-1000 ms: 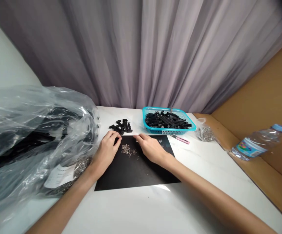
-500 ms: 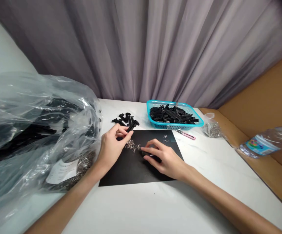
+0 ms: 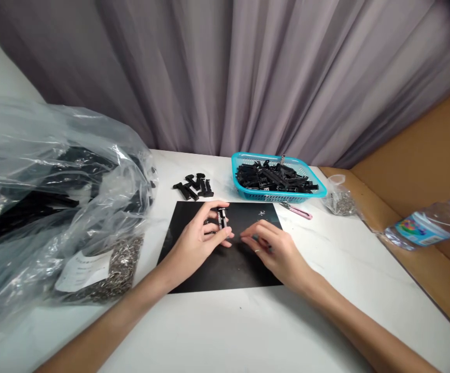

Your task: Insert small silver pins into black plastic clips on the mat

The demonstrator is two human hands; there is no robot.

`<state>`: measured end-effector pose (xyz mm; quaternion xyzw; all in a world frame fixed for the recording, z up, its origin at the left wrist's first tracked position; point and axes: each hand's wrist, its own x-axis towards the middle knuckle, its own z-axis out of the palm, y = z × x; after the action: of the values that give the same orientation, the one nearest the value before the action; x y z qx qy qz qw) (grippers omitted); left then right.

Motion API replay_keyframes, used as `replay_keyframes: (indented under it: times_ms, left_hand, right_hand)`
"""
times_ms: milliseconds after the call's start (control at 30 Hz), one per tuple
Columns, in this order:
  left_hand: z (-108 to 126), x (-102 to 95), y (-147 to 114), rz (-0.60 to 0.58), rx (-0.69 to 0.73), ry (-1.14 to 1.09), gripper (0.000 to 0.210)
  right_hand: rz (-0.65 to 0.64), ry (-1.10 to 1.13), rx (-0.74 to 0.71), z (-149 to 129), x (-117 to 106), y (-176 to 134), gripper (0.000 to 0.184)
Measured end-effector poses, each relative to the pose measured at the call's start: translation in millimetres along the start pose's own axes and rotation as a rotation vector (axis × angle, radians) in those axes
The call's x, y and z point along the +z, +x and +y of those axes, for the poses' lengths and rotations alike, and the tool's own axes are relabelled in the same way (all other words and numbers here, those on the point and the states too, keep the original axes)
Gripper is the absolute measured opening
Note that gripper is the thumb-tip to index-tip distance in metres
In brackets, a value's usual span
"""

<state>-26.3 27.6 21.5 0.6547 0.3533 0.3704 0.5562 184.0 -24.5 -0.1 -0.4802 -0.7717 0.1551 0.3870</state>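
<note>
Two bare hands are yours here, both over the black mat (image 3: 225,272) on the white table (image 3: 194,331). Your left hand (image 3: 199,235) is holding one small black piece (image 3: 222,217), with your thumb at the near end and a finger at the far end. The piece is over the mat and has a shiny strip along it. Your right hand (image 3: 281,251) is just beside it, a little apart, with its fingertips close together. I cannot tell if they are pinching anything.

A few tiny silver bits (image 3: 262,213) lie at the far right of the mat. Past the mat is a little heap of black parts (image 3: 194,187). To its right is a blue basket (image 3: 275,197) full of more black parts. A pink-handled tool (image 3: 300,212) lies near the basket, and a small bag (image 3: 341,202) of metal bits is to the right. A water bottle (image 3: 419,228) leans by the cardboard (image 3: 435,155).
</note>
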Motion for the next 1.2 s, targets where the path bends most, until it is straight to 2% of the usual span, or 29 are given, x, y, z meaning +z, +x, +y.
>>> replay_keyframes:
  times_ms: [100,167,300,467,600,667,767,867,967,1100,1200]
  left_hand:
    - [-4.1,2.3,-1.3,-0.024,-0.032,-0.001,0.059]
    - [-6.5,3.9,-1.9,-0.045,-0.045,0.013,0.068]
    - [-9.5,7.4,-2.8,-0.048,0.019,0.146,0.064]
    - [-9.0,8.7,-4.8,-0.044,0.151,0.473,0.062]
    - [-5.7,8.1,-6.6,-0.135,0.229,0.783,0.046]
    - [-4.6,8.2,-6.5,-0.202,0.235,0.866,0.041]
    - [-6.4,8.2,-5.0,-0.238,0.266,0.915,0.049]
    - [-12.6,7.3,-3.6,-0.186,0.337,0.974,0.057]
    - [-19.8,6.4,-2.1,-0.146,0.388,0.968,0.051]
    - [-23.2,6.6,0.2,-0.204,0.365,0.864,0.031]
    - [-19.2,7.1,-0.3,-0.187,0.379,0.891,0.04]
  right_hand:
    - [0.041,0.131,0.166,0.9,-8.3,0.2,0.013]
    - [0.027,0.193,0.223,0.4,-10.5,1.2,0.015]
    - [-0.03,0.257,0.227,-3.8,-11.1,1.8,0.013]
    - [-0.019,0.328,0.241,-8.0,-12.3,0.8,0.013]
    - [-0.093,0.32,0.164,-6.1,-13.1,0.2,0.017]
    - [-0.14,0.298,0.169,-4.9,-13.5,-0.5,0.019]
    - [-0.183,0.277,0.194,-5.4,-15.0,-2.1,0.024]
    - [-0.18,0.259,0.196,-8.5,-18.0,-3.8,0.028]
    - [-0.156,0.212,0.199,-11.4,-21.4,-5.2,0.028]
    - [-0.141,0.093,0.182,-10.8,-23.8,-5.4,0.013]
    - [-0.139,-0.011,0.114,-6.3,-24.2,-4.5,0.013]
